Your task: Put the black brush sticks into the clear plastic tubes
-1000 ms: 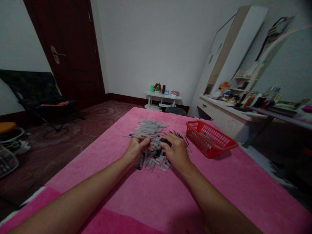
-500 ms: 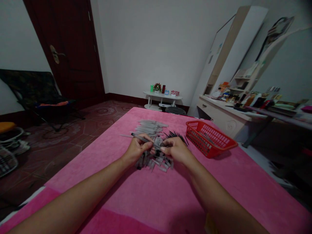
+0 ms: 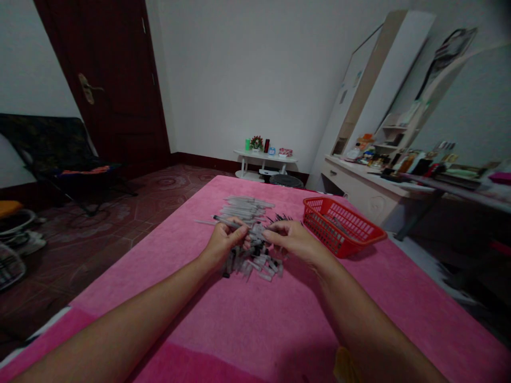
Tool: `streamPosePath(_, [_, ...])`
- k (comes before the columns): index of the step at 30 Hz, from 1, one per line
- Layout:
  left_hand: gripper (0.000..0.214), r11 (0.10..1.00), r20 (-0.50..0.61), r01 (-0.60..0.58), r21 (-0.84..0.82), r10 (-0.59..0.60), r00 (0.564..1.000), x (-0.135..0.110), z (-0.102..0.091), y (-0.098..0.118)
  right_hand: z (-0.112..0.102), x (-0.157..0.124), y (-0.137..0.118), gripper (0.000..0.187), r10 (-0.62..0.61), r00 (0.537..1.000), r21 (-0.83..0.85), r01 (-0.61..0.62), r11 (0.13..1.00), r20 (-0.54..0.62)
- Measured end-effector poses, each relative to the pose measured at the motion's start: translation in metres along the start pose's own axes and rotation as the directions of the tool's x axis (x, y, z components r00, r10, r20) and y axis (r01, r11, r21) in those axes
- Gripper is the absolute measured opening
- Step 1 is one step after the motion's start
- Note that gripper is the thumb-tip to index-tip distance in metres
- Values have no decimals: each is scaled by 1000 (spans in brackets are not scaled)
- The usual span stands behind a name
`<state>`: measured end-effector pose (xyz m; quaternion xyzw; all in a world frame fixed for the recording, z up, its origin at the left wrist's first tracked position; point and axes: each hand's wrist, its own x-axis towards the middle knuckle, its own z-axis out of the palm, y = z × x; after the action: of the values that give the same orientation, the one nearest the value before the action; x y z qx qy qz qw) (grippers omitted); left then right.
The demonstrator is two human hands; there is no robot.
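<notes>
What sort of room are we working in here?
Probably a room in a home, perhaps a bedroom: a dressing table crowded with bottles stands at the right, a folding chair at the left, near a dark wooden door.

Our left forearm (image 3: 131,316) slanted in from the lower left, our right forearm (image 3: 355,303) from the lower right; below centre, we held our left hand (image 3: 225,242) pinched, our right hand (image 3: 294,240) bent close beside it.
</notes>
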<state>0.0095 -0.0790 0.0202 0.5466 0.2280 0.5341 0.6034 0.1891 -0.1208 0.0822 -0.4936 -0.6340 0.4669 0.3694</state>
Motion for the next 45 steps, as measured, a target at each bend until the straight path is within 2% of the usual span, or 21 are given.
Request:
streamPosePath(3, [36,1000,-20,25,7,-25,999,-1,0,-2,2,4,7,14,-101,994,-154,92,984,-49])
streamPosePath(7, [35,999,-7,13,46,-13,1000,-3,-2,-5,6,9,19,8,-147,983,-320,105,942,-109])
streamPosePath(12, [34,998,20,2,66,-3,1000,-5,-4,-7,12,10,24,7,-105,991,-317,73,946,-86])
streamPosePath(17, [33,997,22,28,76,-29,999,-1,1,-3,11,11,17,9,-150,988,-306,130,943,-45])
streamPosePath(18, [34,995,13,26,93,-28,1000,1,0,-2,5,10,12,11,-162,985,-307,135,942,-64])
streamPosePath(20, [36,987,-37,-11,161,18,999,7,-6,2,-15,6,2,14,-207,959,-337,133,932,-192])
streamPosePath(22, [33,959,-136,-75,274,116,984,13,-20,4,-45,-1,-8,20,-301,866,-450,100,887,-400])
streamPosePath(23, [30,931,-197,-102,351,180,964,17,-30,5,-62,-5,-11,23,-341,789,-529,24,849,-512])
streamPosePath(25, [22,862,-276,-124,492,289,917,23,-53,5,-95,-15,-11,31,-362,643,-627,-243,740,-675])
streamPosePath(26, [19,819,-283,-108,564,314,906,26,-65,4,-110,-20,-8,34,-357,583,-635,-385,669,-730])
streamPosePath(27, [17,766,-282,-83,637,333,900,28,-76,3,-123,-24,-4,37,-346,550,-629,-488,605,-760])
streamPosePath(29, [17,602,-246,-3,799,331,911,31,-96,0,-142,-29,9,40,-280,547,-606,-613,507,-789])
streamPosePath(31, [21,389,-190,79,918,255,948,33,-110,-5,-153,-31,23,40,-206,537,-566,-688,453,-818])
streamPosePath(33, [23,226,-113,67,972,198,974,34,-117,-10,-158,-30,34,40,-162,533,-546,-720,428,-831])
streamPosePath(34, [23,177,-79,46,983,183,980,35,-119,-12,-159,-29,37,40,-151,539,-547,-722,425,-829])
streamPosePath(36, [23,121,-30,8,993,184,982,36,-121,-16,-158,-27,38,43,-142,563,-562,-704,433,-814])
streamPosePath(38, [23,92,-3,-14,996,188,982,37,-120,-18,-154,-26,30,44,-193,583,-595,-649,474,-790])
streamPosePath(39, [22,78,6,-20,997,184,983,37,-119,-19,-150,-25,23,44,-249,583,-618,-603,505,-773])
streamPosePath(41, [22,55,19,-29,998,170,985,37,-117,-20,-138,-21,3,38,-406,555,-675,-465,572,-726])
streamPosePath(43, [21,45,32,-39,998,163,986,37,-116,-20,-122,-14,-20,33,-524,540,-736,-314,600,-658])
streamPosePath(45, [21,46,38,-46,998,167,985,38,-116,-21,-102,-4,-40,29,-581,591,-802,-213,558,-560])
